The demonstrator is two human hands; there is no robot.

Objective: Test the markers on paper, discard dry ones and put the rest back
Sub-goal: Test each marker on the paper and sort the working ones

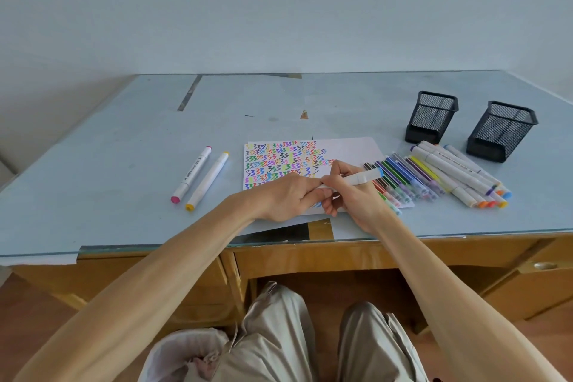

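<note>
Two black mesh cups stand at the far right of the table, their contents unclear through the mesh. A row of markers lies before them, partly on the scribbled paper; a pink marker and a yellow marker lie on the open left side. At the near edge, the right hand grips a blue-capped marker over the paper, and the left hand pinches its near end.

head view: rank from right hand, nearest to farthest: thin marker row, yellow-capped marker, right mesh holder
From the right hand:
1. thin marker row, just right of it, on the paper's edge
2. yellow-capped marker, left of the paper
3. right mesh holder, far right, toward the back
</note>
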